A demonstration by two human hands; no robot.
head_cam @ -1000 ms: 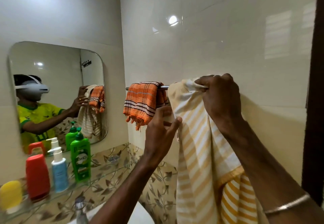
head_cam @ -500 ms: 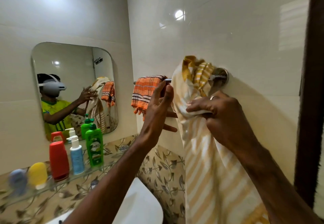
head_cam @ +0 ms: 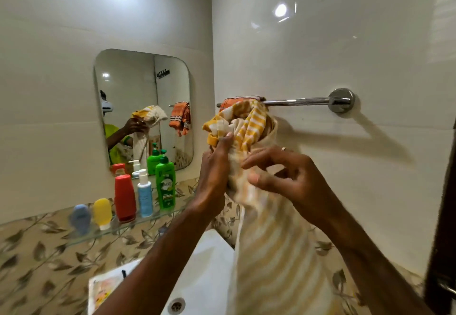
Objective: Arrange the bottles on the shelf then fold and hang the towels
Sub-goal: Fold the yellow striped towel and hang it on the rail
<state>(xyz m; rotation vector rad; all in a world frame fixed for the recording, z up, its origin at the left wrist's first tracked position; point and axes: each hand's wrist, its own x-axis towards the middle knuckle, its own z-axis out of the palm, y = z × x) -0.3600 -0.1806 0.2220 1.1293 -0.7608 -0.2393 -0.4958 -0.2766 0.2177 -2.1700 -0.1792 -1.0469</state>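
Fingers, left hand: clenched on the bunched upper part of the yellow striped towel, thumb pressed against the gathered cloth.
Fingers, right hand: curled and partly spread against the same towel just below the bunch; index tip and thumb meet the fabric, though the blur there leaves it unclear whether they pinch it. A ring sits on one finger.
Yellow striped towel: held up between both hands in front of the towel bar, its crumpled top near the bar's left stretch and not draped over it; the long pale striped length hangs down between the forearms, over the sink.
Orange checked towel: draped over the left end of the bar, mostly hidden behind the yellow bunch.
Towel bar: chrome, horizontal on the white tiled wall, round mount at its right end; the right stretch is bare.
Glass shelf: fixed under the mirror on the left wall.
Bottles on shelf, left to right: blue tube, yellow tube, red bottle, light blue pump bottle, green pump bottle; all upright, standing in one row close together.
Mirror: reflects the person holding the towel, the orange towel and the bottle tops.
Sink: white, drain visible at the lower edge.
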